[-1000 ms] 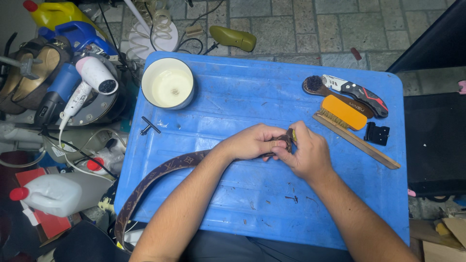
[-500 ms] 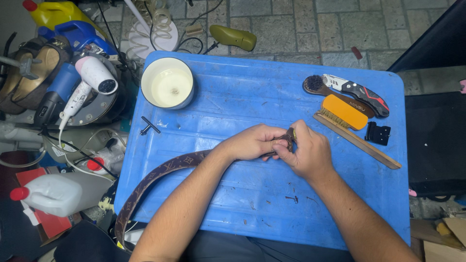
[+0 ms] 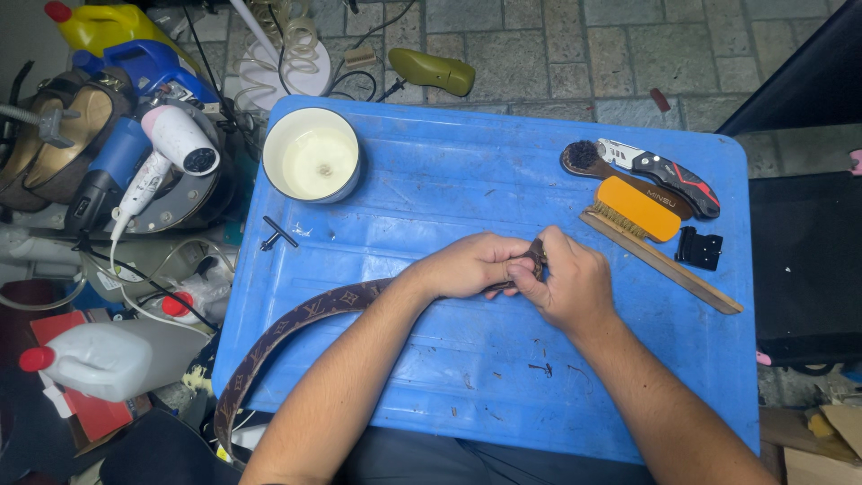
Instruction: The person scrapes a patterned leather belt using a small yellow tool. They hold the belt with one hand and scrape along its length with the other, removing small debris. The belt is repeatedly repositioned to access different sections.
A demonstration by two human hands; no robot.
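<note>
A brown patterned belt lies across a blue plastic table top and hangs off its left front edge. My left hand grips the belt's end at the table's middle. My right hand meets it there, fingers pinched on the same belt end, where a small dark piece shows between the thumbs. What exactly the fingertips hold is hidden.
A white tub of pale paste stands at the back left, a small black key tool beside it. At the right lie a dark brush, a utility knife, an orange brush, a wooden stick and a black clip. A hair dryer, bottles and tools crowd the floor at the left.
</note>
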